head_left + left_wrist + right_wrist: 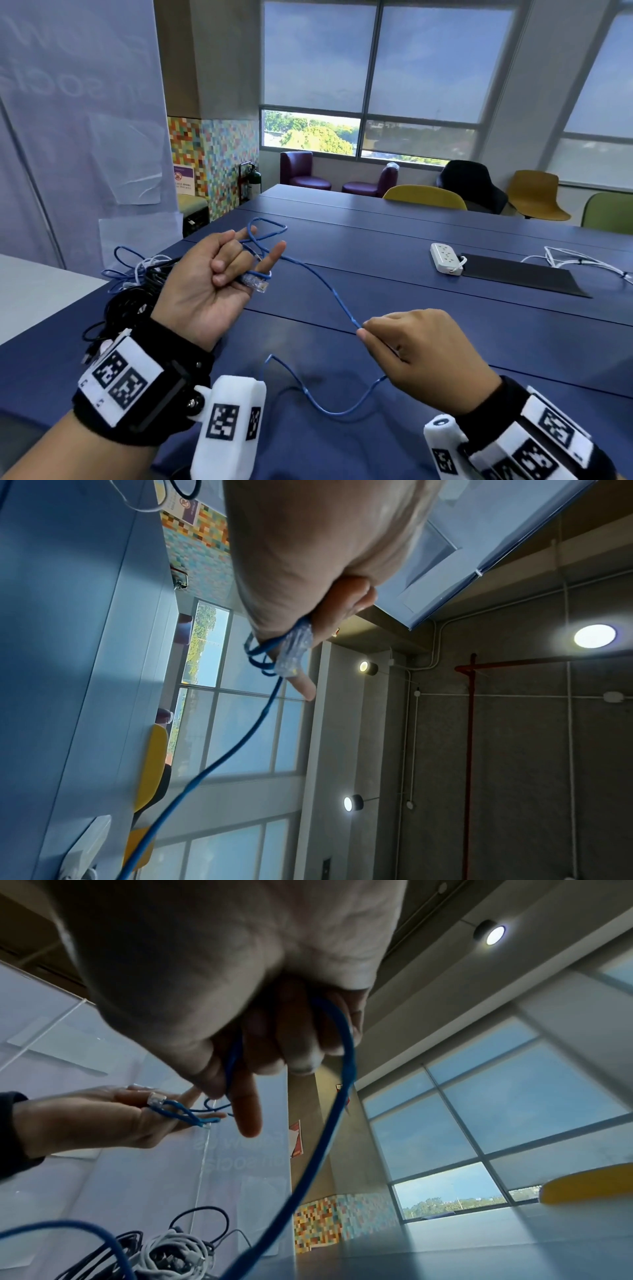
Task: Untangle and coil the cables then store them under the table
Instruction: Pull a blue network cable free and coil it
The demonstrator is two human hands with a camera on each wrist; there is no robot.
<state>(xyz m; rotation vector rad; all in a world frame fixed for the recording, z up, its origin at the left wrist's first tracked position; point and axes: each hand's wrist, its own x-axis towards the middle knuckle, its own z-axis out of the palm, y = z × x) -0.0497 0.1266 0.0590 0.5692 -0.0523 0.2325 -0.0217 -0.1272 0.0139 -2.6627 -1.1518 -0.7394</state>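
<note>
Nearest the head camera, at the bottom of the frame, sit two black wrist straps with white blocks printed with black square markers. Just above the lower right one, the right hand (424,356) pinches a thin blue network cable (329,291) between thumb and forefinger, the other fingers curled in; the right wrist view shows the cable running through that fist and dropping out below it. From the pinch the slack hangs in a loop down toward the dark blue tabletop (411,308) at lower centre.

Left of centre, the left hand (212,284) is turned palm up. Its ring and little fingers are folded in, the index finger and another finger stretched out, and the blue cable is looped round the thumb and outstretched fingers. The cable's clear plastic plug (255,281) lies against the base of the thumb, a detail the left wrist view also shows. Between the two hands the cable runs as a slanting line above the tabletop.

Behind the left wrist, at the tabletop's left edge, lies a tangled heap of black, white and blue cables (137,274).

Farther off, right of centre, a white power strip (445,257) rests beside a flat black panel (520,274), with a bundle of white cables (582,260) near the right edge.
</note>
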